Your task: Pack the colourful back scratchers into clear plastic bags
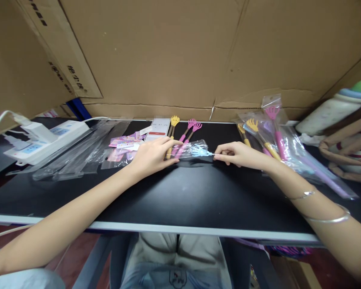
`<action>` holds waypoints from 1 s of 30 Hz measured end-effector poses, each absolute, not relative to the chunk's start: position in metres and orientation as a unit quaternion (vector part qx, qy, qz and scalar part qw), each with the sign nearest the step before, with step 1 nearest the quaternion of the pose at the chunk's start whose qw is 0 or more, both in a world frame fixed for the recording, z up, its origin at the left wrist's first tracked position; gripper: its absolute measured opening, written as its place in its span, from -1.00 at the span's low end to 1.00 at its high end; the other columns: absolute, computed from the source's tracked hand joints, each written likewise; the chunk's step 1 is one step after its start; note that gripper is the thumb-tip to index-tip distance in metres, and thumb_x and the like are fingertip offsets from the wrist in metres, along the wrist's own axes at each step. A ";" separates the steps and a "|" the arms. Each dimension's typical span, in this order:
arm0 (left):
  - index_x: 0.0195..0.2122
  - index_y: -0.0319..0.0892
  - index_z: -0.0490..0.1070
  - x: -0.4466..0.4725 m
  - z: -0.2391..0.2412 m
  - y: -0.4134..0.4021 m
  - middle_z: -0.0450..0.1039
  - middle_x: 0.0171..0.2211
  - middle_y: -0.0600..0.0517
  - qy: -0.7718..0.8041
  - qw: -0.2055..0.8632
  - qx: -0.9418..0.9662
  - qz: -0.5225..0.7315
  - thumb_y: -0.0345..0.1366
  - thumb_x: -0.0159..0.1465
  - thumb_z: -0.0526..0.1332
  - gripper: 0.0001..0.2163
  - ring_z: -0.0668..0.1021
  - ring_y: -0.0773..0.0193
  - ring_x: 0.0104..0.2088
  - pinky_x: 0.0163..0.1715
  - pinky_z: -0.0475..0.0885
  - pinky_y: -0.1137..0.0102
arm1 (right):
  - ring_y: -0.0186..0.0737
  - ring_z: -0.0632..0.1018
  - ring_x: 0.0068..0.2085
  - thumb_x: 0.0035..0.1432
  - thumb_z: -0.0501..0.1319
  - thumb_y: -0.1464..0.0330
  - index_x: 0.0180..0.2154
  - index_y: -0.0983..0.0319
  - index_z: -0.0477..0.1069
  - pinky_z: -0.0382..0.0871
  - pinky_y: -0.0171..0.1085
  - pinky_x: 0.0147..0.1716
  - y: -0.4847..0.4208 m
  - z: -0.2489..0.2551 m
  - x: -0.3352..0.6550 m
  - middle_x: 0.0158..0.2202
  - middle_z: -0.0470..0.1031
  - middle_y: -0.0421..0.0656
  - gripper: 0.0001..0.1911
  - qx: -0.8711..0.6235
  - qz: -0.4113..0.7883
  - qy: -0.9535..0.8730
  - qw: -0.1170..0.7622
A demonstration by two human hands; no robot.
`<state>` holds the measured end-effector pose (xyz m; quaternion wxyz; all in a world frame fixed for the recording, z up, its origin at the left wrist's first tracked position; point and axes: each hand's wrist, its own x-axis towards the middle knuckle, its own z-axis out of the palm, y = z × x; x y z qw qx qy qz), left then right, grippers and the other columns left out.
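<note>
My left hand (153,155) lies on a clear plastic bag (190,149) on the black table (186,192), its fingers holding the bag's open end. Inside that bag is a light blue hand-shaped back scratcher (200,151). My right hand (237,155) pinches the scratcher's thin handle at the bag's mouth. Just behind the bag lie loose scratchers, one yellow (173,127) and two pink (190,129).
A pile of bagged scratchers (276,136) lies at the right. Empty clear bags (78,152) and pink label cards (124,143) lie at the left, beside a white power strip (45,140). A phone (159,128) rests at the back. Cardboard (180,56) walls the rear.
</note>
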<state>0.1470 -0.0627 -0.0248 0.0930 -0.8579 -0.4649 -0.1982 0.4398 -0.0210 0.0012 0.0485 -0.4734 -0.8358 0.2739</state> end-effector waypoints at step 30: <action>0.04 -0.03 0.34 0.151 -0.028 -0.063 0.45 -0.15 0.06 -0.404 0.083 -0.885 -0.218 -0.15 0.22 0.24 -0.64 0.51 0.29 -0.24 -0.43 0.30 0.48 | -0.26 0.45 -0.45 0.21 0.07 0.07 -0.26 0.12 0.49 0.09 -0.35 -0.48 -0.031 -0.010 0.425 -0.45 0.52 -0.20 -0.66 -0.446 0.133 -0.882 0.075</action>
